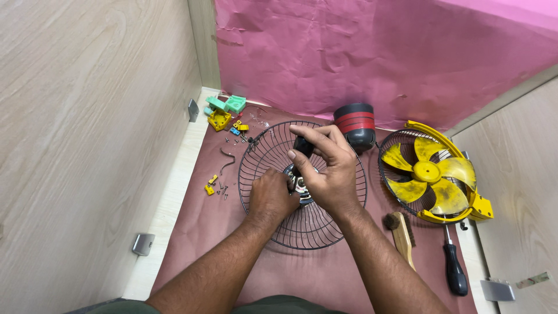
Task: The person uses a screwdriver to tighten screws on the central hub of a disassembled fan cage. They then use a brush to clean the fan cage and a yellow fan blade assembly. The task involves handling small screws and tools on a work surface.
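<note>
A round black wire fan guard (273, 148) lies flat on a maroon mat. At its centre sits a small metal motor hub (300, 185). My left hand (271, 196) rests closed on the guard, fingers pressed against the hub's left side. My right hand (326, 168) hovers over the hub and grips the black handle of a tool (303, 145) held upright over the hub; the tool's tip is hidden by my fingers.
A black and red motor housing (355, 124) stands behind the guard. A yellow fan blade in its guard (430, 174) lies at right, with a brush (401, 234) and a black-handled screwdriver (454, 268) below it. Green and yellow plastic parts (224, 111) and loose screws (220, 187) lie at left.
</note>
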